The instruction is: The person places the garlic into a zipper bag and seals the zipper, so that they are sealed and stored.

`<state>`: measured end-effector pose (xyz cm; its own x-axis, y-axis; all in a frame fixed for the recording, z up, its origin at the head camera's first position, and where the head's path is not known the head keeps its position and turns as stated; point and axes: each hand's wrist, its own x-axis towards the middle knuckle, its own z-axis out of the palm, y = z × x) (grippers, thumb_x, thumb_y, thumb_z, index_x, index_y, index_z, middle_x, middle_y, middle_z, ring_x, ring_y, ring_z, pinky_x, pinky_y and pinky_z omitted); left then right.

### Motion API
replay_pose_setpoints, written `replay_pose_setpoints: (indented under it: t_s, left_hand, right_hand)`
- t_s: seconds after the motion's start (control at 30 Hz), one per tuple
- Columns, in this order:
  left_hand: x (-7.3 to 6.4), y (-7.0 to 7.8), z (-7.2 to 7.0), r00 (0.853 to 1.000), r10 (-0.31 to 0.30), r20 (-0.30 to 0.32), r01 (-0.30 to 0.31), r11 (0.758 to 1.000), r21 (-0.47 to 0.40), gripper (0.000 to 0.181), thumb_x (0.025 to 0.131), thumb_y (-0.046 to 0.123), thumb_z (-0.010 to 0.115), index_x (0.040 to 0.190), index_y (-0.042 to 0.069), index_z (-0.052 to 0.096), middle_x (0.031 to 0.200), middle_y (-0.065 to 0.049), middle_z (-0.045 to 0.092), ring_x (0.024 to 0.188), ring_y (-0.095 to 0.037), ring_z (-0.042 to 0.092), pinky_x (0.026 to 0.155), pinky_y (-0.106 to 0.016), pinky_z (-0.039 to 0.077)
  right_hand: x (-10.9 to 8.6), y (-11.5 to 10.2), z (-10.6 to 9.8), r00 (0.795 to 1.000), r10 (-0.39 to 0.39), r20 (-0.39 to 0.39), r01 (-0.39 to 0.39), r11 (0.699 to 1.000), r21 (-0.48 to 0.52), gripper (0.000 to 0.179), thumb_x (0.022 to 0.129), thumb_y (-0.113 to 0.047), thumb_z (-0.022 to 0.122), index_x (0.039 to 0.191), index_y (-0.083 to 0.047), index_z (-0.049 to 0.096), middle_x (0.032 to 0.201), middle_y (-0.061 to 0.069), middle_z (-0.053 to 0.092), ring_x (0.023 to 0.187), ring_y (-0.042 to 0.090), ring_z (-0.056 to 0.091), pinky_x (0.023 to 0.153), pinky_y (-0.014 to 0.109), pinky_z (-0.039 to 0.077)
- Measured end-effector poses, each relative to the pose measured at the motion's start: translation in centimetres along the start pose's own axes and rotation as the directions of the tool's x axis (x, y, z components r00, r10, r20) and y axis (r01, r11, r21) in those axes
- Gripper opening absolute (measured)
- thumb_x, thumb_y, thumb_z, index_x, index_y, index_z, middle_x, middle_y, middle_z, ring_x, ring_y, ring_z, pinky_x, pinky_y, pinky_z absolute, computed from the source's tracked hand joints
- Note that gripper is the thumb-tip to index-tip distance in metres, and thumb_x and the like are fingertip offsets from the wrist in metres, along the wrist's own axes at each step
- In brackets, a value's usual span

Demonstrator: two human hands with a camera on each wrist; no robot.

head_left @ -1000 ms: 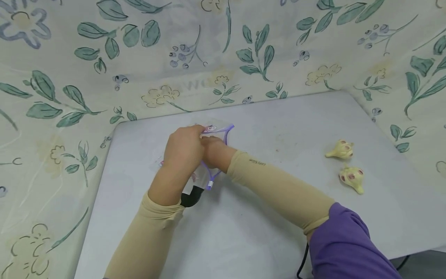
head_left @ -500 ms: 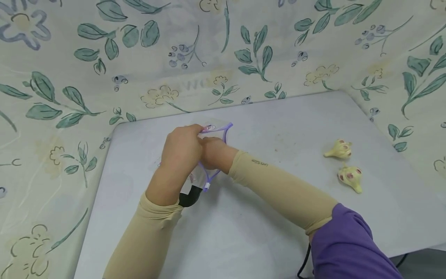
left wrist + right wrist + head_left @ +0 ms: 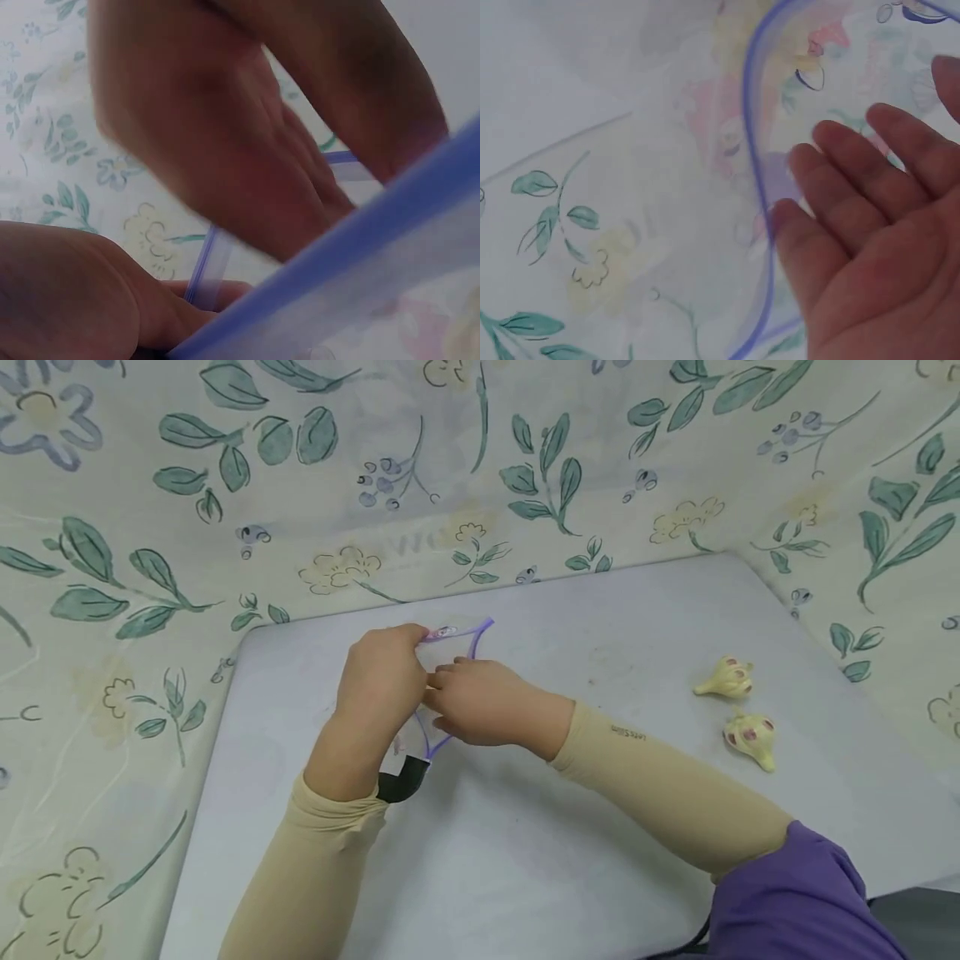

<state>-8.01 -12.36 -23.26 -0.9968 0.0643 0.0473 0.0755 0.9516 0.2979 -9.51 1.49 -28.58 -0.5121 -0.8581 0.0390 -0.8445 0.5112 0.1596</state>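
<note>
A clear zip bag (image 3: pixel 457 632) with a purple edge and small printed pictures stands open-mouthed near the back left of the table. My left hand (image 3: pixel 382 677) grips its edge on the left side, its thumb near the purple rim. Fingers spread and straight, my right hand (image 3: pixel 487 702) is at the bag's mouth; the right wrist view shows its bare palm (image 3: pixel 889 247) beside the purple rim. In the left wrist view the right hand (image 3: pixel 217 135) reaches across the opening. The bag's lower part is hidden behind the left hand.
Two pale yellow garlic bulbs (image 3: pixel 726 677) (image 3: pixel 752 739) with reddish patches lie on the right side of the white table (image 3: pixel 600 827). A flower-print cloth (image 3: pixel 420 452) hangs behind it. A black piece (image 3: pixel 405 779) shows by the left wrist.
My right hand has drawn back out of the bag's mouth, rightwards, and its fingers now show. The left hand keeps its grip, shifting slightly left with the bag. The garlic has not been moved.
</note>
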Motion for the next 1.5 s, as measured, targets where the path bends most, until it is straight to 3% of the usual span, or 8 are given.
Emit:
replay_pose_setpoints:
  t_s: [0.27, 0.43, 0.53, 0.73, 0.9, 1.07, 1.27, 1.5]
  left_hand:
    - [0.1, -0.4, -1.4, 1.0, 0.002, -0.005, -0.002, 1.0, -0.008, 0.054, 0.081, -0.007, 0.039, 0.129, 0.011, 0.058, 0.125, -0.013, 0.062, 0.111, -0.033, 0.058, 0.09, -0.048, 0.048]
    - [0.0, -0.5, -1.6, 1.0, 0.003, 0.004, -0.003, 1.0, -0.014, 0.054, 0.082, -0.007, 0.038, 0.129, 0.011, 0.058, 0.126, -0.013, 0.062, 0.115, -0.034, 0.057, 0.093, -0.048, 0.047]
    - [-0.1, -0.5, -1.6, 1.0, 0.001, 0.004, -0.001, 1.0, -0.013, 0.054, 0.082, -0.007, 0.037, 0.129, 0.011, 0.058, 0.126, -0.013, 0.062, 0.115, -0.034, 0.057, 0.092, -0.047, 0.047]
    - [-0.2, -0.4, -1.0, 0.998, -0.011, 0.055, 0.012, 1.0, -0.012, 0.054, 0.084, -0.007, 0.036, 0.132, 0.011, 0.055, 0.129, -0.013, 0.059, 0.117, -0.033, 0.055, 0.094, -0.047, 0.047]
    - [-0.2, -0.3, -0.9, 0.999, -0.001, 0.054, 0.0, 1.0, 0.005, 0.054, 0.084, -0.006, 0.036, 0.132, 0.011, 0.055, 0.129, -0.013, 0.06, 0.118, -0.035, 0.054, 0.095, -0.047, 0.046]
    - [-0.2, -0.4, -1.2, 0.999, -0.006, 0.038, 0.006, 1.0, 0.008, 0.053, 0.085, -0.006, 0.037, 0.132, 0.011, 0.055, 0.129, -0.014, 0.06, 0.119, -0.035, 0.054, 0.096, -0.048, 0.045]
    - [-0.2, -0.4, -1.2, 0.999, -0.013, 0.039, 0.012, 1.0, 0.005, 0.054, 0.084, -0.006, 0.036, 0.131, 0.012, 0.056, 0.128, -0.013, 0.06, 0.118, -0.034, 0.055, 0.096, -0.048, 0.045]
    - [-0.2, -0.6, -1.1, 0.999, -0.016, 0.035, 0.015, 1.0, 0.012, 0.054, 0.083, -0.005, 0.036, 0.131, 0.012, 0.056, 0.128, -0.013, 0.061, 0.118, -0.035, 0.054, 0.097, -0.048, 0.045]
  right_hand:
    - [-6.4, 2.6, -1.2, 0.989, 0.095, -0.116, -0.063, 0.964, 0.257, 0.037, 0.091, -0.032, 0.06, 0.125, -0.019, 0.062, 0.122, -0.003, 0.065, 0.113, 0.013, 0.061, 0.093, 0.033, 0.051]
    - [-10.7, 6.9, 0.5, 0.949, 0.311, -0.046, -0.278, 0.899, 0.338, 0.043, 0.091, -0.035, 0.061, 0.128, -0.014, 0.059, 0.128, 0.002, 0.062, 0.119, 0.02, 0.058, 0.098, 0.04, 0.047]
    - [-13.8, 10.0, 2.1, 0.879, 0.472, 0.067, -0.466, 0.821, 0.331, 0.048, 0.09, -0.035, 0.061, 0.132, -0.011, 0.056, 0.132, 0.007, 0.058, 0.124, 0.026, 0.053, 0.101, 0.044, 0.043]
    - [-22.2, 13.5, 5.0, 0.696, 0.679, 0.232, -0.715, 0.626, 0.312, 0.058, 0.091, -0.038, 0.059, 0.137, -0.005, 0.047, 0.139, 0.021, 0.048, 0.129, 0.039, 0.042, 0.104, 0.056, 0.036]
    - [-27.6, 14.1, 6.5, 0.615, 0.748, 0.251, -0.778, 0.523, 0.348, 0.073, 0.089, -0.047, 0.058, 0.142, -0.001, 0.038, 0.146, 0.03, 0.031, 0.132, 0.049, 0.029, 0.104, 0.065, 0.026]
    - [-29.4, 14.2, 8.0, 0.577, 0.765, 0.286, -0.801, 0.462, 0.38, 0.093, 0.082, -0.064, 0.056, 0.146, -0.001, 0.03, 0.148, 0.034, 0.02, 0.131, 0.056, 0.023, 0.1, 0.071, 0.022]
    - [-30.0, 14.2, 8.9, 0.542, 0.767, 0.344, -0.831, 0.427, 0.357, 0.104, 0.078, -0.072, 0.054, 0.151, -0.008, 0.016, 0.151, 0.033, 0.014, 0.134, 0.055, 0.019, 0.091, 0.08, 0.017]
    - [-30.0, 14.6, 9.7, 0.569, 0.772, 0.282, -0.804, 0.452, 0.386, 0.099, 0.084, -0.06, 0.058, 0.15, -0.002, 0.013, 0.145, 0.037, 0.024, 0.13, 0.055, 0.025, 0.098, 0.072, 0.024]
